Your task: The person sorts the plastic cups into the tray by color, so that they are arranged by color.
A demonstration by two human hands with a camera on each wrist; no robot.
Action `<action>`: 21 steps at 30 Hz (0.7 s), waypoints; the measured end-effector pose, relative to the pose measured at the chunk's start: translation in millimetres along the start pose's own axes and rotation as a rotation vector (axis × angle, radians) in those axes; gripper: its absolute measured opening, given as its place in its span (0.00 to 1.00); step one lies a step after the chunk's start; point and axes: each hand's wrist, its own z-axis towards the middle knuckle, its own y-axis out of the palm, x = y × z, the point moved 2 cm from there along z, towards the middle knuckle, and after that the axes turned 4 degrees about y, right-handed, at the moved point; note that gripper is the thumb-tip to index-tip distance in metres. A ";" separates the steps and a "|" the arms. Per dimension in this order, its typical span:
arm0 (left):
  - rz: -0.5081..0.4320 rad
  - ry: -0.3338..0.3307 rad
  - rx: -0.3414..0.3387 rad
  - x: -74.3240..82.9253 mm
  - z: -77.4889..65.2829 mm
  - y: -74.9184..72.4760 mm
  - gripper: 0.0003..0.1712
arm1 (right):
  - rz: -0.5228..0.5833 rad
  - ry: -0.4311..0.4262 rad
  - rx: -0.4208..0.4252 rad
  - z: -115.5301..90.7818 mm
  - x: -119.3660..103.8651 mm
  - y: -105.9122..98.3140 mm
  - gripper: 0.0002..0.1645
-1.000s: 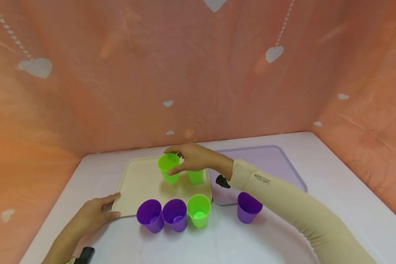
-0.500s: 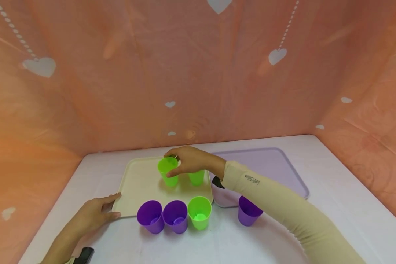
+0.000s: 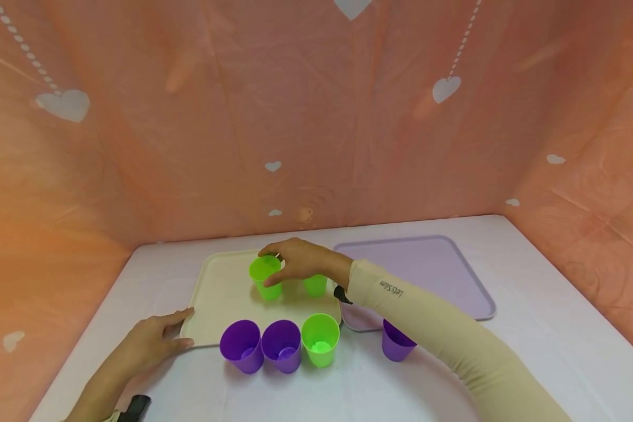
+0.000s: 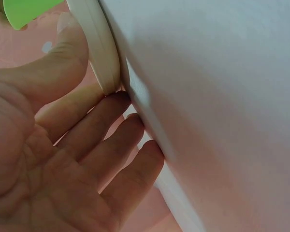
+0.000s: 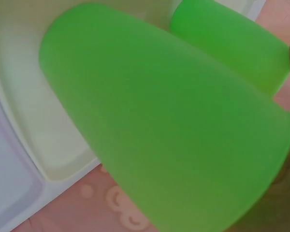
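In the head view my right hand (image 3: 300, 259) holds a green cup (image 3: 266, 278) upright by its upper side, low over the cream tray (image 3: 218, 293); whether its base touches the tray I cannot tell. Just to its right a second green cup (image 3: 315, 285) stands on the tray, partly hidden by my wrist. That second cup (image 5: 159, 111) fills most of the right wrist view, with the held cup (image 5: 229, 46) behind it. At the tray's near left corner, my left hand (image 3: 147, 346) grips the rim between thumb and fingers; the left wrist view shows the rim (image 4: 99, 48) beside the thumb.
Two purple cups (image 3: 241, 347) (image 3: 282, 347) and a green cup (image 3: 320, 340) stand in a row before the cream tray. A third purple cup (image 3: 397, 343) is partly behind my right sleeve. A lilac tray (image 3: 417, 269) adjoins on the right; an orange-pink curtain surrounds the table.
My right hand has lowered the green cup toward the cream tray and shifted it slightly left. The left hand stays at the tray's corner.
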 end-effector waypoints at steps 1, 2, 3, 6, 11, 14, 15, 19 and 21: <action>0.002 -0.002 -0.002 0.3 0.1 -0.4 0.42 | -0.002 -0.001 0.002 0.3 0.4 0.3 0.42; 0.002 -0.005 -0.004 0.5 0.1 -0.8 0.42 | -0.002 -0.001 0.002 0.6 0.8 0.7 0.43; 0.003 -0.008 -0.007 0.5 0.2 -1.1 0.42 | -0.003 -0.002 0.004 1.0 1.0 0.9 0.43; 0.004 -0.012 -0.010 0.4 1.1 -1.6 0.42 | -0.009 0.003 0.004 1.9 1.6 1.1 0.43; -0.003 -0.016 -0.017 0.3 1.2 0.2 0.43 | -0.006 0.020 -0.005 1.8 1.4 2.2 0.45; -0.005 -0.015 -0.021 -0.8 0.3 0.9 0.43 | 0.010 0.011 -0.009 0.4 1.6 1.4 0.48; -0.005 -0.011 -0.021 -1.2 0.0 0.9 0.43 | 0.019 0.007 -0.007 -1.1 1.3 -0.3 0.50; -0.004 0.004 -0.011 -2.7 -0.9 -0.2 0.43 | 0.036 -0.014 0.039 -14.9 -3.4 -17.7 0.52; -0.002 0.008 -0.011 -3.6 -0.7 -0.4 0.43 | 0.055 -0.012 0.078 -28.7 -7.6 -29.8 0.51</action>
